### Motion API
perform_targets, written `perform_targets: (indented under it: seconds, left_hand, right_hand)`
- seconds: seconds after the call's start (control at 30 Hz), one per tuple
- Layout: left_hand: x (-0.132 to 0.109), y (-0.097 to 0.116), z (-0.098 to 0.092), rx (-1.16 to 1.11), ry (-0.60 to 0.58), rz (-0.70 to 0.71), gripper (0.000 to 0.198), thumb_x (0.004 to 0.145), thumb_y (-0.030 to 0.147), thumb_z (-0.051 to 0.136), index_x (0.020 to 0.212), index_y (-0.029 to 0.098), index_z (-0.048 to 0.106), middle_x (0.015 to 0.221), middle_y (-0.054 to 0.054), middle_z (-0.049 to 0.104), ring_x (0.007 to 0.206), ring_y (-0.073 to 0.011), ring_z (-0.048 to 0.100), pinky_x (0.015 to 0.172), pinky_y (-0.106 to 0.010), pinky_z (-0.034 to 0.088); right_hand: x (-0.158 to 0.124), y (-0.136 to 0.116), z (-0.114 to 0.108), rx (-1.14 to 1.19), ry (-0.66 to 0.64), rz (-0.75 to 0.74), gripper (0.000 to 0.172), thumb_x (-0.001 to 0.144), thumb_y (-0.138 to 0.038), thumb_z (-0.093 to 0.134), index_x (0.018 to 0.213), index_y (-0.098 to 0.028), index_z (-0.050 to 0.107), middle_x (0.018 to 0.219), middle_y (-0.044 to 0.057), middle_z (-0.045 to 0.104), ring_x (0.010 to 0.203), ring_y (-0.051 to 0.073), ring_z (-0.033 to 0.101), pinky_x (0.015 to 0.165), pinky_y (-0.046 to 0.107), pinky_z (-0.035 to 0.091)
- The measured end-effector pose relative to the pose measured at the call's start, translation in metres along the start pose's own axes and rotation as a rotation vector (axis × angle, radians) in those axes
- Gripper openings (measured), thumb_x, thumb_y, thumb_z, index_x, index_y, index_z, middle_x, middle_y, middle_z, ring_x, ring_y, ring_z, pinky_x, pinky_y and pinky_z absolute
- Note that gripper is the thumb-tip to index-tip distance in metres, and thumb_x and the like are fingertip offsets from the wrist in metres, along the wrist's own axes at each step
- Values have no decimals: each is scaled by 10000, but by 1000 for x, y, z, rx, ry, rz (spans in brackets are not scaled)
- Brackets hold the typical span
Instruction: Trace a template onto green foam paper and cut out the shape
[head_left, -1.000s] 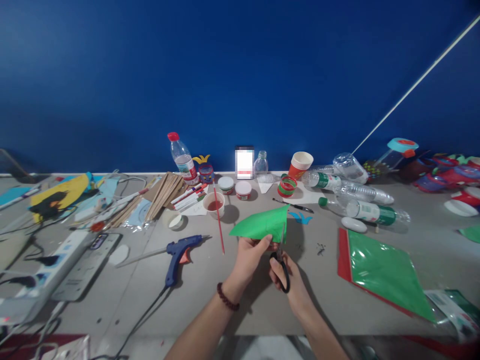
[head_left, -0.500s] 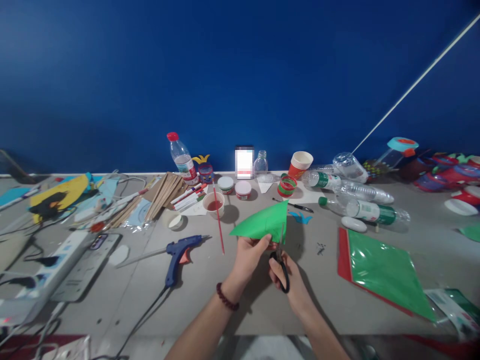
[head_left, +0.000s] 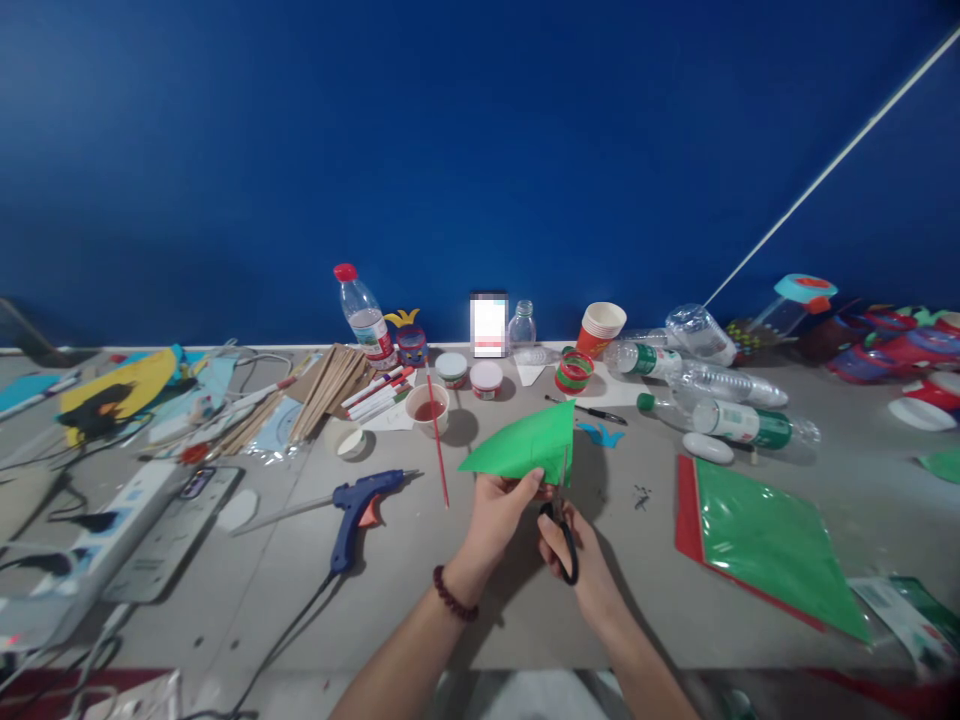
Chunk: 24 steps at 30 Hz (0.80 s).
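- Left hand (head_left: 499, 512) pinches the green sheet (head_left: 525, 448) above the table (head_left: 285, 540), probably steadying its edge for the scissors (head_left: 559, 512)
- Right hand (head_left: 579, 545) grips the scissors' black handles, blades right at the sheet's right side
- Glue gun (head_left: 356, 512) lies off left, probably leaving elbow room

Room to pass lies between scissors (head_left: 559, 507) and green packet (head_left: 772, 535), with bottles (head_left: 742, 423) blocking beyond.

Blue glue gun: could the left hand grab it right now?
Probably not at once: the left hand holds the green sheet. With that put down, the way to the glue gun looks free, past the near end of the red stick.
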<state>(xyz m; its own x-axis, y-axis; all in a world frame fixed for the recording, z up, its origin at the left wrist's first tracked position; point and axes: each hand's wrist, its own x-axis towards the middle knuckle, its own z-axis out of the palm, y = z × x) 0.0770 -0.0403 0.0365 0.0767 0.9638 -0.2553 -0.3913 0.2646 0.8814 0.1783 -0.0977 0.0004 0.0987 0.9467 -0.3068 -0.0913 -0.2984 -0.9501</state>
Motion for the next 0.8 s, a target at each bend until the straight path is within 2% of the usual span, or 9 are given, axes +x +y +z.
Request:
perform_targets:
  seconds: [0.17,0.33,0.8]
  left_hand:
    - [1,-2,0,-14,13,5,342,542,402,849,708,132,722,613,-47,712,531,-161,654,599,-280,558]
    - [1,0,2,-16,23,-4,326,524,399,852,635,133,698,571,-40,695,503,-155,639,578,-274,552]
    - [2,0,2,5,36,-2,344,520,416,852,641,131,701,584,-46,703,514,-167,648,584,-289,558]
  right_hand:
    - [1,3,0,11,6,1,524,675,-699,654,749,-219,459,513,-66,424,444,100,346,410,224,215]
    - [0,1,1,29,18,-12,512,669,-685,668,748,-220,471,498,-70,418,429,95,338,398,220,203]
    - [0,0,1,-8,7,-24,524,691,-702,639,744,-220,441,500,-79,401,442,92,320,424,227,215]
